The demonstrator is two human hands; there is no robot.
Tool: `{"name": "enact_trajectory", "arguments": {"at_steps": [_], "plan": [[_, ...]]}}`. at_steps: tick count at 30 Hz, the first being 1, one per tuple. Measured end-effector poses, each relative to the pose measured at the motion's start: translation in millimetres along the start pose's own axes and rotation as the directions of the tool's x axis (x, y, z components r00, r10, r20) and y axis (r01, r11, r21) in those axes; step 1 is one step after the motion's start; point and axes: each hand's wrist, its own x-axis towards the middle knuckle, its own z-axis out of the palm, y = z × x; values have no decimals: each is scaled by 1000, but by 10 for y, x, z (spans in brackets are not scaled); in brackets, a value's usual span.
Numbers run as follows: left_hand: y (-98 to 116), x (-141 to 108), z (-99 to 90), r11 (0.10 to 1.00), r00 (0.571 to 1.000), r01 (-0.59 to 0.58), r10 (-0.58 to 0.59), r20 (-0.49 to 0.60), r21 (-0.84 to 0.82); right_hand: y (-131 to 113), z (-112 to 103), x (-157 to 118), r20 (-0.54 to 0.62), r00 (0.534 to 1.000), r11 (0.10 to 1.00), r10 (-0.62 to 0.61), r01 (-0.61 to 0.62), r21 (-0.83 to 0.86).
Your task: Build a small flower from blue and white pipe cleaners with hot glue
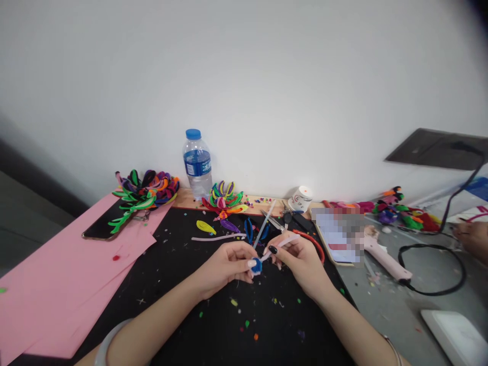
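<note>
Over the black mat, my left hand (231,264) pinches a small blue coil (256,265) edged in pale pink, which looks made of pipe cleaner. From it a pale pink pipe cleaner (284,242) runs up to the right, pinched between the thumb and fingers of my right hand (301,258). Just beyond lie a loose pale pink pipe cleaner (217,237), a yellow loop (206,226), a purple loop (229,225) and blue loops (248,231). A translucent glue stick (264,223) lies near the scissors (273,221).
A water bottle (197,170), pipe-cleaner bundles (152,190) and a paper cup (300,199) stand along the wall. Pink paper (61,274) and a dark phone (102,226) lie left. At right are another phone (339,244), a corded glue gun (387,259) and another person's hand (473,234).
</note>
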Motion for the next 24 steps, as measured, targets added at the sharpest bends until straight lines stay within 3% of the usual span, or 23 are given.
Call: {"name": "enact_trajectory", "arguments": {"at_steps": [9, 24], "plan": [[-8, 9, 3, 999, 1000, 18, -19, -18, -39, 104, -21, -16, -69, 997, 999, 41, -41, 4], [-22, 8, -21, 981, 999, 23, -18, 29, -193, 133, 57, -11, -74, 992, 965, 104, -83, 251]]}}
